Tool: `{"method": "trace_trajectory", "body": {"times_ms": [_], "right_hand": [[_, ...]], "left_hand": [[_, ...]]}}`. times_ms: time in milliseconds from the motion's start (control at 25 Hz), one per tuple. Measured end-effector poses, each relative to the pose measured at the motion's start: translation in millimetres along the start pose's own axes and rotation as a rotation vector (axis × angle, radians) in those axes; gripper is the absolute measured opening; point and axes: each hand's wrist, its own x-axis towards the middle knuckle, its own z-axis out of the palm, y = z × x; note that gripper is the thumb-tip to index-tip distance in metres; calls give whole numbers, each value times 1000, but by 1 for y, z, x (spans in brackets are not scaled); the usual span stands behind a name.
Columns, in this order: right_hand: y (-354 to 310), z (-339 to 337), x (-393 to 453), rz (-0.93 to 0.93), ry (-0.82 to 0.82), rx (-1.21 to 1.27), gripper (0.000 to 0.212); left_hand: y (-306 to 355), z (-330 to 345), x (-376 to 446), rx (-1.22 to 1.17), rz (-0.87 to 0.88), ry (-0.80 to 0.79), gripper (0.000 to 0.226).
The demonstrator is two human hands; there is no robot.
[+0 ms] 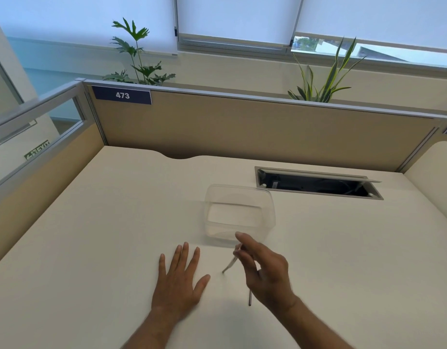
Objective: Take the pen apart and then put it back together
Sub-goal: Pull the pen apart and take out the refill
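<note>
My left hand [178, 278] lies flat on the desk, palm down, fingers spread, holding nothing. My right hand [264, 269] hovers just to its right, above the desk, pinching a thin, blurred silver pen part [231, 263] that slants down to the left with its tip near the desk. A second part, a dark slim tube [250, 298], lies on the desk under my right hand, mostly hidden by it. A clear plastic container [238, 214] stands right behind my right hand's fingertips and looks empty.
An open cable hatch [318, 183] is cut into the desk at the back right. Beige partition walls [242, 127] close the desk at the back and both sides. Plants stand behind the partition.
</note>
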Motion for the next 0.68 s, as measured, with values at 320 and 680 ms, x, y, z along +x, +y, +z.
{"method": "trace_trajectory", "body": {"times_ms": [320, 680], "right_hand": [[4, -2, -1, 23, -8, -23, 52], [2, -2, 4, 54, -29, -9, 49]], "left_hand": [[-1, -2, 2, -128, -17, 17, 67], [57, -14, 20, -577, 47, 95, 27]]}}
